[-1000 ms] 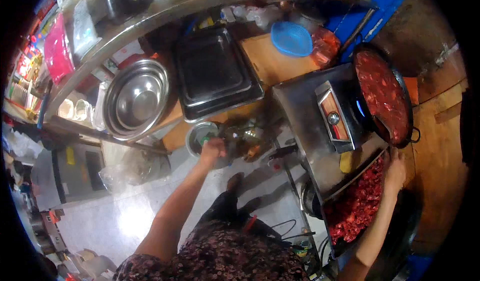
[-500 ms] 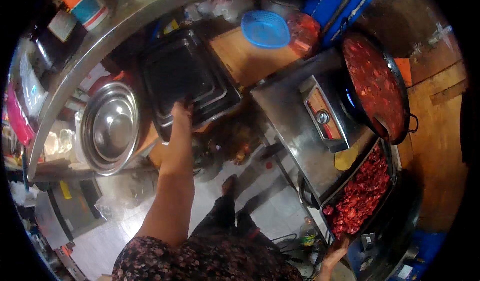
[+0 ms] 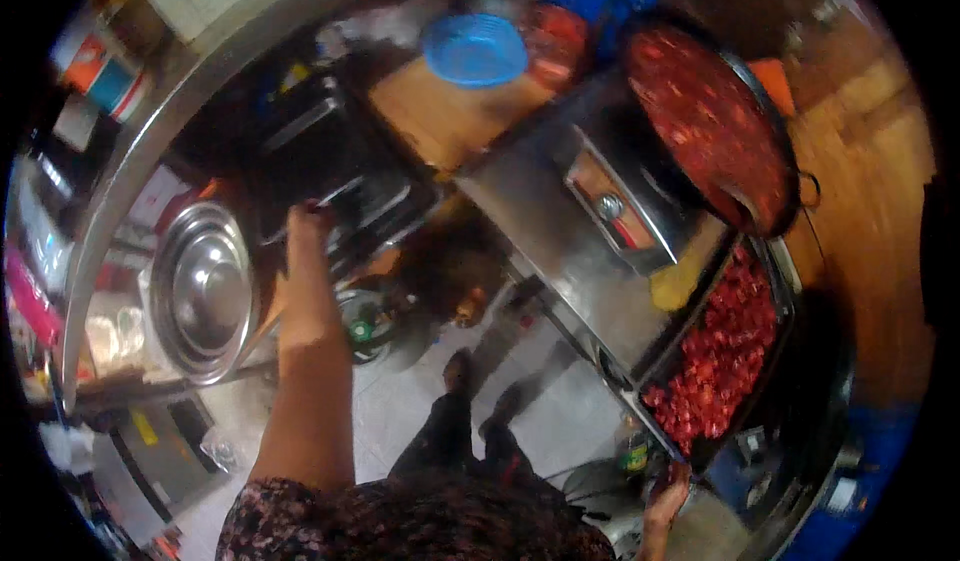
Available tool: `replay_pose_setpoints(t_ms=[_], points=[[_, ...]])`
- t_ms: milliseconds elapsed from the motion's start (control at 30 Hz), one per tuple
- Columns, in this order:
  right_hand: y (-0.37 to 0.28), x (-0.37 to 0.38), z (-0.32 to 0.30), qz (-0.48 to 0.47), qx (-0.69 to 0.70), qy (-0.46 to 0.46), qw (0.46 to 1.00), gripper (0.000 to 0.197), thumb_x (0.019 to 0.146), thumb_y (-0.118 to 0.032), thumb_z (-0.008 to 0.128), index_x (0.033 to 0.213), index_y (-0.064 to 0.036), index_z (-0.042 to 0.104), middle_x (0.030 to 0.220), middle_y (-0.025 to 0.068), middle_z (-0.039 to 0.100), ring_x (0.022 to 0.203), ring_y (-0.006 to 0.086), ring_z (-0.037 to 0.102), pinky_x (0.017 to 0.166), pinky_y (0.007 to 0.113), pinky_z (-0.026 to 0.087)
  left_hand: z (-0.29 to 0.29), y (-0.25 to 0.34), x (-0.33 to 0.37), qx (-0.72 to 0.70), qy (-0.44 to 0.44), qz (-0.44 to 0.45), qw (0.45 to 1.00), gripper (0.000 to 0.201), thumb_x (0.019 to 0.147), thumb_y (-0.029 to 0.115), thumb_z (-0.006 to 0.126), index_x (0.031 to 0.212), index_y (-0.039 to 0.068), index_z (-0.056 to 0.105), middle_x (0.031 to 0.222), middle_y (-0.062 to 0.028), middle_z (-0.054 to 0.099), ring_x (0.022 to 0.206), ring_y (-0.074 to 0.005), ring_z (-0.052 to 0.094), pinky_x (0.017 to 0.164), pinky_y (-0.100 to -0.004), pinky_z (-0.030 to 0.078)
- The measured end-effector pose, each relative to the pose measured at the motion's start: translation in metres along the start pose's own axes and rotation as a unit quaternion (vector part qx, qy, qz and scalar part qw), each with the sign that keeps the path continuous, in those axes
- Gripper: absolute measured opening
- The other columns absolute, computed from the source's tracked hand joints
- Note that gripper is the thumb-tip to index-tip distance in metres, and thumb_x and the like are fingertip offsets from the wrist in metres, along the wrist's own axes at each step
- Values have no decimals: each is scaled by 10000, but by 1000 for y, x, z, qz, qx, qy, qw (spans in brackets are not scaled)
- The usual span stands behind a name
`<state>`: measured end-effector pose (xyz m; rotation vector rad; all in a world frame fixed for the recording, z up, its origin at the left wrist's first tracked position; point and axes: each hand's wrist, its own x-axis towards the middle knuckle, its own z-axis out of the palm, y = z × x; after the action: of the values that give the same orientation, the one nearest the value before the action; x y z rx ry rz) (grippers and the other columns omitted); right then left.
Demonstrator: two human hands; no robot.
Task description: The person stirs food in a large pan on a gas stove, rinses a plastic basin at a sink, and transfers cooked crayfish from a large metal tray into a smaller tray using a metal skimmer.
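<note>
The black tray [image 3: 352, 157] is overlapped at six o'clock by the left hand [image 3: 311, 219], the meat tray [image 3: 718, 437] by the right hand [image 3: 672, 483]; neither grip can be told.

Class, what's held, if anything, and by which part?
Right hand: near corner of rectangular dark-metal tray of red chunks, apparently. Left hand: cannot be told.

1. Two hands: left hand [image 3: 311, 219], right hand [image 3: 670, 486].
2. One tray [image 3: 660, 430] of red chunks [image 3: 715, 351].
3. One round pan [image 3: 765, 93].
4. One blue basket [image 3: 475, 51].
5. One control knob [image 3: 610, 206].
6. Stacked black trays [image 3: 318, 161], number unclear.
</note>
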<state>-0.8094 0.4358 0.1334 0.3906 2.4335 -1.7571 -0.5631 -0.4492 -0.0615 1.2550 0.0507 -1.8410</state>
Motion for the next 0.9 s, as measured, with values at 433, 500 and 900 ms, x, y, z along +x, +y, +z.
replay_pose_setpoints(t_ms=[433, 500, 900], points=[[54, 129, -107, -167, -434, 181, 867, 407, 831, -193, 642, 1143, 40, 524, 1058, 230, 558, 964, 448, 539, 841, 489, 442, -94, -129, -358, 193, 11, 43, 980, 132, 797, 126, 666, 874, 133, 559, 867, 26, 549, 518, -150, 445, 426, -263, 368], [60, 143, -99, -105, -459, 156, 869, 477, 820, -250, 668, 1169, 35, 514, 1117, 242, 544, 1036, 452, 510, 904, 507, 406, -128, -148, -423, 217, -48, 58, 973, 166, 751, 126, 671, 889, 142, 580, 859, 21, 577, 602, -124, 477, 458, -246, 362], [58, 154, -42, -364, -405, -97, 833, 568, 844, -354, 641, 1238, 29, 493, 1219, 222, 513, 1106, 373, 493, 954, 450, 386, -293, -236, -654, 64, 92, -4, 994, 174, 667, 5, 590, 778, 137, 567, 685, 26, 514, 529, -125, 404, 426, -234, 254]])
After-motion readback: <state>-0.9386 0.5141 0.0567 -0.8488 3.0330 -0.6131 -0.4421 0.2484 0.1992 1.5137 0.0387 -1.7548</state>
